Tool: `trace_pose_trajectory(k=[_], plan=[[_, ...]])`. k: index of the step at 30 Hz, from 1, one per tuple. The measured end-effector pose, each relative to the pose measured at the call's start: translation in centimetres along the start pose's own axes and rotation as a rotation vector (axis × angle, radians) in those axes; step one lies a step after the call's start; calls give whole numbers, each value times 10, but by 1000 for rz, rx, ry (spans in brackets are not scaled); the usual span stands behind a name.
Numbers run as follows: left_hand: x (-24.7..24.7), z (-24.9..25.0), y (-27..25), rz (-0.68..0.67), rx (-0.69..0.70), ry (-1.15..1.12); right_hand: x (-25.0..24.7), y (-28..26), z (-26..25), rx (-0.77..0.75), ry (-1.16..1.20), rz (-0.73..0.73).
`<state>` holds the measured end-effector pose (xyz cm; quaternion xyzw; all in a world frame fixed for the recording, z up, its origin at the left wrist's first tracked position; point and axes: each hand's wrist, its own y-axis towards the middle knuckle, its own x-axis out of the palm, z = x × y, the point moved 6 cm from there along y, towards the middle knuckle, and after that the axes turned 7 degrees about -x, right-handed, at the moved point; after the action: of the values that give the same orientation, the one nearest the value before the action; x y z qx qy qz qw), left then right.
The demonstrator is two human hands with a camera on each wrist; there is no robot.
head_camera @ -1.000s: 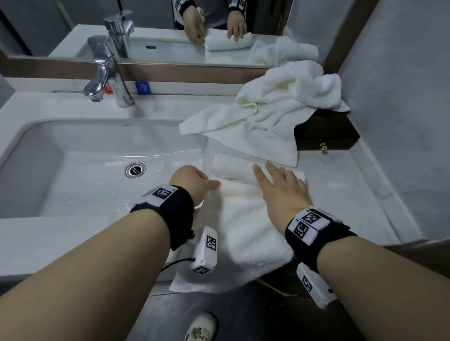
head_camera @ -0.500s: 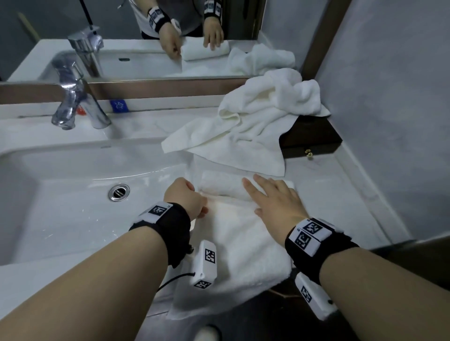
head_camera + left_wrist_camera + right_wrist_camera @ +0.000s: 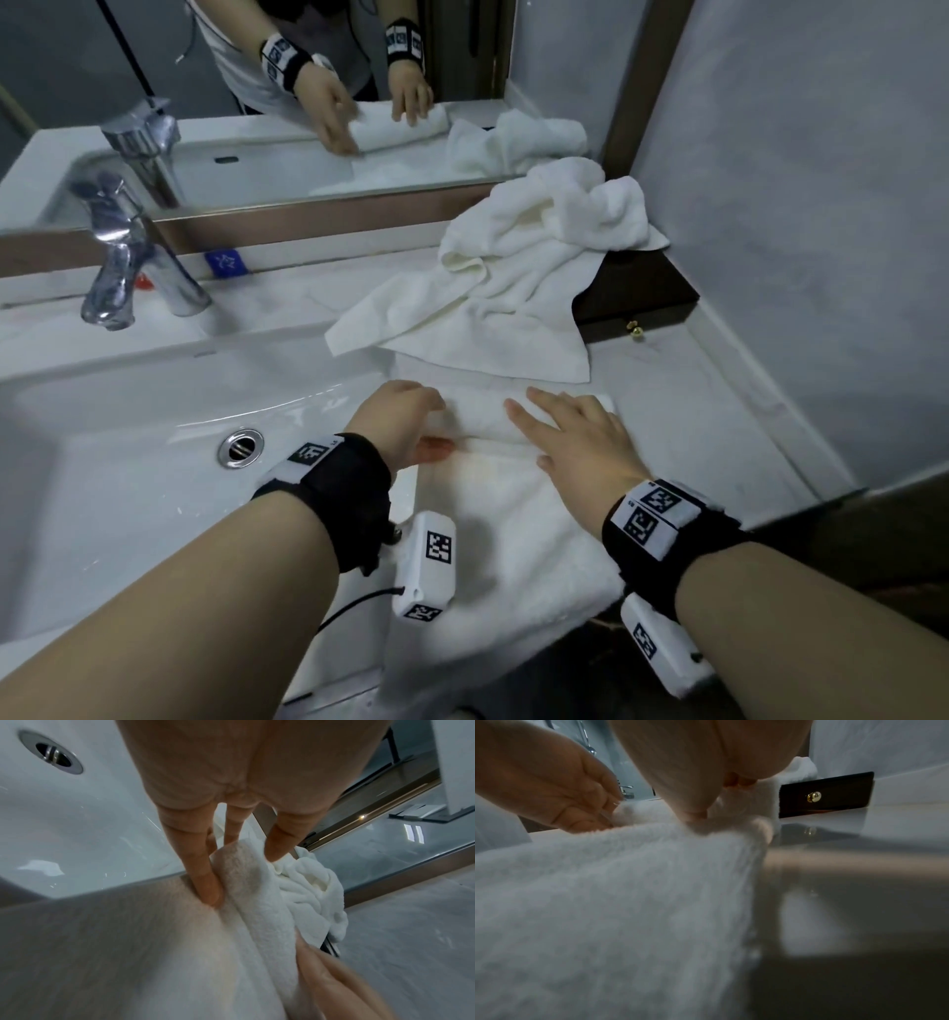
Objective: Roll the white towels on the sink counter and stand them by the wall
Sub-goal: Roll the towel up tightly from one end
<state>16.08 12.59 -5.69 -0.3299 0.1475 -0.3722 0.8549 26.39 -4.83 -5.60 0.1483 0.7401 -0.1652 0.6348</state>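
The towel I am rolling (image 3: 493,519) lies flat on the bench (image 3: 729,437), with its far end already turned into a small roll right under my fingers and its near end hanging over the front edge. It looks soft, thick and light, so I think it will squash easily and the roll may spring open if I let go. I judge the best place to hold it is at both ends of the roll, pushing evenly. My left hand (image 3: 398,419) has its fingers (image 3: 205,880) curled round the left end of the roll, with the thumb tucked in at the near side of it. My right hand (image 3: 575,437) lies flat on top of the roll, fingers straight and a little spread, pressing down. Just past my fingertips sits a second towel (image 3: 513,288), loose and crumpled in a heap, and one corner of it comes close to the roll. I think it may get in the way as the roll moves on. That heap partly covers a dark box (image 3: 647,298) with a small gold knob (image 3: 636,331) by the wall (image 3: 821,205). To the left of my left fingers is the sink (image 3: 128,452), with its drain (image 3: 240,447) and the tap (image 3: 123,267) behind it.
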Motion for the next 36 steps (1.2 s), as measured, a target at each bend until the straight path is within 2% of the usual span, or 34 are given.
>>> trace_pose_trajectory(k=[8,12,17,19,23,26,30,33,36], plan=[[-1,5,6,-81,-9,13,8,-10,-7,71,-29,32],[-5,9,6,-117,-14,77,3,-19,-20,181,-72,56],[-8,9,8,-101,0,143,6,-40,-50,215,150,156],[-9,9,9,-98,4,169,21,-46,-59,207,195,96],[-13,14,9,-101,26,256,45,-52,-61,153,85,-30],[-14,21,11,-105,48,432,50,-52,-57,116,37,-66],[-13,31,12,-42,94,826,49,-49,-52,71,27,-91],[-6,37,10,-42,145,1144,47,-45,-46,33,27,-105],[5,41,7,-47,159,1347,45,-40,-41,-8,18,-111]])
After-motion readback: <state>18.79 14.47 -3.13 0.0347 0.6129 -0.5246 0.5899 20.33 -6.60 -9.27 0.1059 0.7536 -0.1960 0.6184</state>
